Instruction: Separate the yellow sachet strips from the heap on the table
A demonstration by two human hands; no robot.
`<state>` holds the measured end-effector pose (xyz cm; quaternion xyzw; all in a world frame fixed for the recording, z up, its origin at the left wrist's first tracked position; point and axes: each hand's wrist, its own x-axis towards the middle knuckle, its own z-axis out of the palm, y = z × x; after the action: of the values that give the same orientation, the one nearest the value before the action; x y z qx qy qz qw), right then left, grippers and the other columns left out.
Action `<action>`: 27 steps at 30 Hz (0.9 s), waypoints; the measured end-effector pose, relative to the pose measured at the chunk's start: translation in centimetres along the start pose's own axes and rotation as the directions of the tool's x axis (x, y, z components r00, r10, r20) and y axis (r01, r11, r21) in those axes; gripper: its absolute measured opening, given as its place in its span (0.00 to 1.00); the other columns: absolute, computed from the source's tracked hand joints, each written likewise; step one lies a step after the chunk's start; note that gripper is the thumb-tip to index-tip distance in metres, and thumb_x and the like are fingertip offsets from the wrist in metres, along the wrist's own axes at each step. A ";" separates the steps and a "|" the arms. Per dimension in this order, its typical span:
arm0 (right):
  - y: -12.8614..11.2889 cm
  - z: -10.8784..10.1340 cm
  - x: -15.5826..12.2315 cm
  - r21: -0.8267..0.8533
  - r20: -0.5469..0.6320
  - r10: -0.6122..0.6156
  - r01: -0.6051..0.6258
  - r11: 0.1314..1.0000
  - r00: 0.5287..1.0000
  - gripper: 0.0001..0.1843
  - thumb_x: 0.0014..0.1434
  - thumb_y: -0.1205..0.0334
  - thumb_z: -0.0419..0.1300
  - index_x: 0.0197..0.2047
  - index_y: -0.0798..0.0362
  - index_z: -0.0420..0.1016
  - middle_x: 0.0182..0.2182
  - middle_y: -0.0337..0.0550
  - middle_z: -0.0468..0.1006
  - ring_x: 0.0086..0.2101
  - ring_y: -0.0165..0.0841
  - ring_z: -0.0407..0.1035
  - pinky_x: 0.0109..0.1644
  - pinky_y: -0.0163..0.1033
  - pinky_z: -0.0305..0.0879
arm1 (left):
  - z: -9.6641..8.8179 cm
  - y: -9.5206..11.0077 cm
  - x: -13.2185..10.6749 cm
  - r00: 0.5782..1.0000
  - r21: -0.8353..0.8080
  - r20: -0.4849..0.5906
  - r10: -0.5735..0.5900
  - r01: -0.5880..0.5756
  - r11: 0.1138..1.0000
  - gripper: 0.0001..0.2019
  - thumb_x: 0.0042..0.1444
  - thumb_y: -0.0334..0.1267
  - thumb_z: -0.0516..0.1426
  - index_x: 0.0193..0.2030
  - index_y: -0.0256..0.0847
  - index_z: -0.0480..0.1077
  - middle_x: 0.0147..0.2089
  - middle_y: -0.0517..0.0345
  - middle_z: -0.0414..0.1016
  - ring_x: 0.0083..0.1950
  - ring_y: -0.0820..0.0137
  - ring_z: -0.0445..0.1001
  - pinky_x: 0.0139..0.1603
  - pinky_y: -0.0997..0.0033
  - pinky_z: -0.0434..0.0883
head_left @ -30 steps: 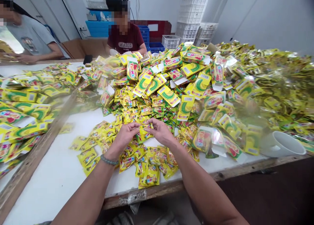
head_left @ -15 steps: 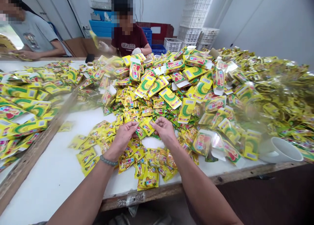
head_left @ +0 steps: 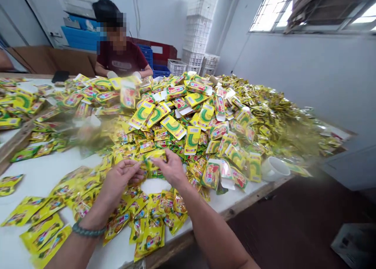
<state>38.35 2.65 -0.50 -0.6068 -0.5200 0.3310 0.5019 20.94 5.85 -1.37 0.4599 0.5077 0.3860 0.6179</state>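
Between my hands is a small yellow-green sachet [head_left: 154, 158], blurred by motion. My right hand [head_left: 174, 170] pinches its right end between thumb and fingers. My left hand [head_left: 125, 177], with a braided bracelet at the wrist, is closed near the sachet's left end; I cannot make out what lies in its fingertips. Under and in front of my hands lie loose yellow sachets [head_left: 152, 235], some overlapping in rows at the table's near edge. Just beyond my hands rises a heap of sachets topped with yellow-green cartons [head_left: 173, 127], several with open flaps.
A white mug [head_left: 275, 169] stands near the right table edge. A wooden strip [head_left: 17, 145] divides the white tabletop at left. Across the heap sits a co-worker [head_left: 122, 59] in gloves. Stacked white crates [head_left: 195, 38] stand behind, and a larger sachet pile [head_left: 261, 104] lies right.
The view has swung to the right, bringing a window into sight. My right hand has turned over the sachet, and my left fingers have shifted at its left end. The co-worker's raised hand has come down.
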 end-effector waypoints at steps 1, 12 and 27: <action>0.1 -0.7 0.3 0.001 -0.157 -0.003 0.003 1.000 0.988 0.16 0.58 0.47 0.59 0.37 0.53 0.69 0.30 0.39 0.73 0.31 0.32 0.65 0.34 0.35 0.62 | 0.0 0.1 0.0 1.000 0.010 -0.003 -0.006 0.006 1.000 0.30 0.33 0.58 0.70 0.36 0.39 0.70 0.26 0.55 0.80 0.27 0.67 0.78 0.30 0.70 0.75; 2.8 -3.5 2.2 -0.255 -0.445 -0.090 -0.029 0.967 0.891 0.12 0.55 0.55 0.62 0.41 0.53 0.72 0.46 0.53 0.70 0.47 0.42 0.66 0.51 0.45 0.65 | -0.6 0.6 0.1 0.980 -0.202 0.084 -0.182 0.195 0.960 0.23 0.53 0.57 0.61 0.37 0.36 0.75 0.30 0.47 0.82 0.27 0.69 0.79 0.29 0.75 0.76; 1.4 -0.4 0.3 -0.222 0.081 -0.357 0.366 0.904 0.931 0.06 0.58 0.60 0.63 0.38 0.52 0.77 0.49 0.51 0.76 0.50 0.44 0.68 0.52 0.48 0.66 | -4.4 0.6 0.7 0.998 0.011 0.033 -0.044 0.044 0.999 0.26 0.35 0.44 0.72 0.42 0.36 0.78 0.39 0.50 0.83 0.35 0.63 0.79 0.36 0.69 0.76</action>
<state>39.26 2.89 -1.70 -0.5482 -0.6680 0.1806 0.4697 16.73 7.43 -1.25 0.4580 0.5093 0.3621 0.6322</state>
